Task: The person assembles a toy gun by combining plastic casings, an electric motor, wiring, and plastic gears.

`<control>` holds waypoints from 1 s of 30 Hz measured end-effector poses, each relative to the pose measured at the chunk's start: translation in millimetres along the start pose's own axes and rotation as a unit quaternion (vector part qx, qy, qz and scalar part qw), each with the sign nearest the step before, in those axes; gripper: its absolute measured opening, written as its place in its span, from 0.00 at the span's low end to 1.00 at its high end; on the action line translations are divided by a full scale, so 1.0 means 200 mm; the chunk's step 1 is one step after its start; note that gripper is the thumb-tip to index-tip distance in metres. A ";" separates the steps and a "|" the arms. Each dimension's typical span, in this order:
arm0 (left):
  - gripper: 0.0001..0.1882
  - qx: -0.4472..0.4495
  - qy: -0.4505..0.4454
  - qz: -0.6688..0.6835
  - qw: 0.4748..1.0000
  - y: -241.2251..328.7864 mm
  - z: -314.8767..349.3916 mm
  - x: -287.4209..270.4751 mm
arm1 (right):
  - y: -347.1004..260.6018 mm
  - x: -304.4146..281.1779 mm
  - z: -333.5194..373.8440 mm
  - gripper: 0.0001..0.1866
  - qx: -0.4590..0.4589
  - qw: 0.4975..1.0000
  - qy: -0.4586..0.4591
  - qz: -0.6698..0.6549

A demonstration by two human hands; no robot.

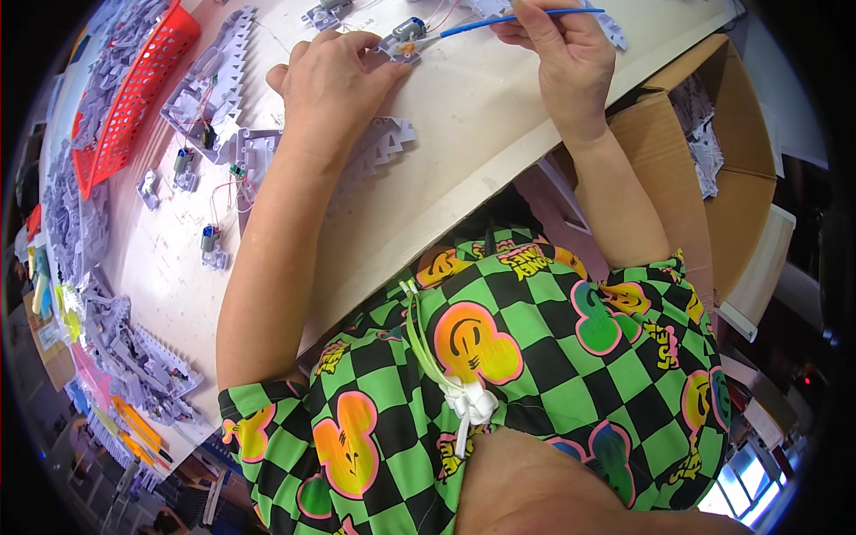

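Leaning over a pale worktop (481, 120), with a red basket (143, 89) off left, probably leaving working room.
Gripping a blue brush (486, 24) pencil-fashion in the right hand (572, 67), likely for control; pinching a motor assembly (409, 32) with the left hand (330, 89), likely steadying it beside the brush's tip.

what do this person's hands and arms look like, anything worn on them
The left hand and right hand are bare, with no gloves, rings or watch visible. The forearms are uncovered too. Short, loose sleeves cover the upper arms, in green and black checks with cartoon prints in yellow and orange, some outlined in pink.
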State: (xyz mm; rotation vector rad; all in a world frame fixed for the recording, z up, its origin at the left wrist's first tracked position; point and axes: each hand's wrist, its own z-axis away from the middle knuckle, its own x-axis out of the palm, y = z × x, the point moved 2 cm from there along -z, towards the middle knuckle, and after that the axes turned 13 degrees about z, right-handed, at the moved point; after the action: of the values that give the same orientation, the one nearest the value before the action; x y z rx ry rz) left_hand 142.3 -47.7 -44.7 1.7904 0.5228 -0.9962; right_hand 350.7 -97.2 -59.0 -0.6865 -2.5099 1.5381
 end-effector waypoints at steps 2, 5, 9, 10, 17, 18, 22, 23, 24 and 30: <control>0.25 0.001 0.001 0.000 1.000 -0.01 -0.01 0.00 | 0.00 -0.01 -0.01 0.07 0.006 1.000 -0.001 -0.003; 0.25 0.000 0.000 0.000 1.000 -0.01 -0.01 0.01 | -0.01 0.00 0.00 0.07 0.018 1.000 -0.003 -0.021; 0.25 -0.001 0.002 -0.001 1.000 -0.02 0.00 0.02 | -0.01 0.00 0.01 0.08 0.001 1.000 -0.024 0.012; 0.25 -0.001 0.002 -0.001 1.000 -0.02 0.00 0.02 | -0.01 -0.01 0.01 0.08 0.001 1.000 -0.024 0.012; 0.21 0.023 0.019 0.016 0.999 -0.04 0.01 0.04 | -0.01 0.00 0.02 0.08 -0.025 0.999 -0.013 0.021; 0.21 0.023 0.022 0.019 0.999 -0.05 0.01 0.03 | 0.00 0.01 0.02 0.08 -0.029 0.999 -0.013 0.022; 0.21 0.024 0.015 0.009 1.000 -0.03 -0.01 0.02 | -0.05 -0.06 -0.05 0.08 -0.059 0.996 -0.005 0.068; 0.22 0.026 0.012 -0.005 1.000 -0.02 -0.01 0.01 | -0.08 -0.07 -0.09 0.08 -0.055 0.998 0.015 0.032; 0.23 0.029 0.012 -0.022 0.999 0.00 -0.03 -0.02 | -0.11 -0.07 -0.13 0.08 -0.053 0.998 0.035 -0.007; 0.29 0.003 0.054 -0.073 0.996 -0.03 -0.06 -0.40 | -0.20 0.01 -0.31 0.09 -0.074 0.996 0.033 -0.029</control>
State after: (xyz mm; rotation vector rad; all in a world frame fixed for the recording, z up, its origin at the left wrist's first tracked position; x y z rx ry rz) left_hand 96.8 -26.4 19.0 1.8383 0.7273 -1.0048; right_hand 355.6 -61.1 4.7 -0.6645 -2.5895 1.2981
